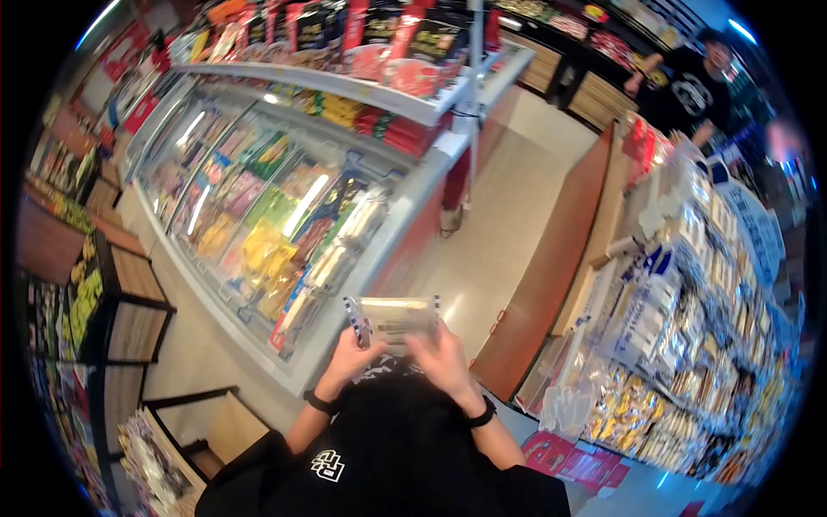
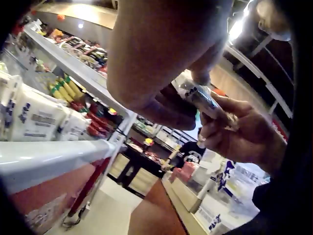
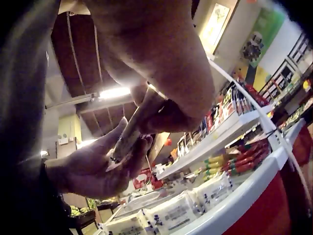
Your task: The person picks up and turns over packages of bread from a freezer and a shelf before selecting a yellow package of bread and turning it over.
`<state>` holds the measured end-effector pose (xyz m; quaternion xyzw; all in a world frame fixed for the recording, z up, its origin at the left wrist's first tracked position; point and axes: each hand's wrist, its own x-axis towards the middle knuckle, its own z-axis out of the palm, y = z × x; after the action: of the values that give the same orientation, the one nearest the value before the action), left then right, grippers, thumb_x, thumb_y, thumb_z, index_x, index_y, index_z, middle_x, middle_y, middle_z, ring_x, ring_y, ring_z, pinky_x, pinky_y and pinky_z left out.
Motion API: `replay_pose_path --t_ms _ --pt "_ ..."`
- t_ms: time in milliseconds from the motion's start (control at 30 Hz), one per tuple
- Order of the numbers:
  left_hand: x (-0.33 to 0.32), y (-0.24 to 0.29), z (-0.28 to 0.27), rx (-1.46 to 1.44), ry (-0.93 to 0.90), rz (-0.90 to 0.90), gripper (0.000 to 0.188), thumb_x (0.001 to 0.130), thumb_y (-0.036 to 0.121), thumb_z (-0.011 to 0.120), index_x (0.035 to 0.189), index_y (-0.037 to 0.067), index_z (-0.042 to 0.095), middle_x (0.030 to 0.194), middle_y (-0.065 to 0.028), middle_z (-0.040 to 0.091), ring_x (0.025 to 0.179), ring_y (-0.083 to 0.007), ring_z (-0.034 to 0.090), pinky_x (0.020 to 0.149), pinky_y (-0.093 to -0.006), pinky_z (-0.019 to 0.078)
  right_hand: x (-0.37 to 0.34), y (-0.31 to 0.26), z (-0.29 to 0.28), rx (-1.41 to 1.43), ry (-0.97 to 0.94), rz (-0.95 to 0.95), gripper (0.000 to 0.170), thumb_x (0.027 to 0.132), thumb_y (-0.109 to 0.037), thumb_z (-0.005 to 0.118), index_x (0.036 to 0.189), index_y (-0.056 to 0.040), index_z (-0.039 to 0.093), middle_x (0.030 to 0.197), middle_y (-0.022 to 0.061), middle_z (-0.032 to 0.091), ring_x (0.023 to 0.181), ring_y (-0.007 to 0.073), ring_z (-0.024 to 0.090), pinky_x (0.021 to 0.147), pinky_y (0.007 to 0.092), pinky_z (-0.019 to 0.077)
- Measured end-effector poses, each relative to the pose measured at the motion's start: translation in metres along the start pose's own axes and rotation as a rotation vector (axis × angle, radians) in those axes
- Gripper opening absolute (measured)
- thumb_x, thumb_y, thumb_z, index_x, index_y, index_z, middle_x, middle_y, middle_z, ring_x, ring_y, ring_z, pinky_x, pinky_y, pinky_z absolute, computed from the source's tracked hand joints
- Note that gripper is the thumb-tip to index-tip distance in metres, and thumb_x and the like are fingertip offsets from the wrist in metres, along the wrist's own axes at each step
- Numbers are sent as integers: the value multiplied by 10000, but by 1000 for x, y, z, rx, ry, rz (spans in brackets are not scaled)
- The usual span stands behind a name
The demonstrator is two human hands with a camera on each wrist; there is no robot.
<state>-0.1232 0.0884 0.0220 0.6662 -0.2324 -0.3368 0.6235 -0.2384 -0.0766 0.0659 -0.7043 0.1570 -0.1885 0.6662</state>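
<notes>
In front of the person's chest, both hands hold a clear plastic packet (image 1: pixel 398 315) with pale contents and dark checked ends. The left hand (image 1: pixel 351 357) grips its left end, thumb across the near face. At the other end the right hand (image 1: pixel 448 365) has its fingers behind the packet and its thumb in front. From the left wrist, the packet (image 2: pixel 199 99) appears edge-on between the two hands. The right wrist view likewise shows the packet (image 3: pixel 133 128) pinched from both sides, part of it hidden by the fingers.
A glass-topped chest freezer (image 1: pixel 258 207) full of bagged goods stands ahead to the left, a shelf of red and black packs (image 1: pixel 379 43) above it. To the right is a counter heaped with packets (image 1: pixel 689 345). Another person (image 1: pixel 689 90) stands at the back right.
</notes>
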Motion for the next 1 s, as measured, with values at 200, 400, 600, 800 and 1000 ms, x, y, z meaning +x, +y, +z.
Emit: replay_pose_path --t_ms 200,400,600,800,1000 --pt "1 37 75 -86 -410 -182 352 837 26 694 1155 -42 557 997 -114 674 849 -168 664 751 -290 546 -69 -48 -68 -208 241 111 422 860 -171 675 1190 42 522 1059 226 650 987 303 646 833 368 506" --pt "-2 63 151 -20 -753 -223 315 900 87 632 1170 -50 545 1033 -114 670 887 -180 659 798 -304 531 -156 -65 -111 -228 442 62 561 814 -135 730 1268 37 449 1109 211 633 1015 310 642 870 381 504" --pt "-9 104 245 -157 -1075 -178 276 984 161 519 1192 -18 493 986 -70 618 915 -131 596 858 -276 478 -207 -80 -135 234 862 -78 635 844 -60 673 1353 41 306 1169 144 586 1036 206 599 885 317 489" --pt "-12 105 311 -310 -1118 -317 404 1001 229 496 1321 14 375 990 -55 577 936 -129 574 873 -270 469 -228 -73 -190 140 1138 -36 621 890 -65 622 1387 61 274 1272 159 511 1136 184 517 949 314 433" --pt "-14 109 345 -740 -1070 -580 440 1001 267 487 1360 60 338 1178 -116 542 1163 -234 541 994 -362 454 -229 -52 -234 61 1233 -39 668 925 -87 599 1461 37 220 1320 156 488 1153 192 505 956 312 424"
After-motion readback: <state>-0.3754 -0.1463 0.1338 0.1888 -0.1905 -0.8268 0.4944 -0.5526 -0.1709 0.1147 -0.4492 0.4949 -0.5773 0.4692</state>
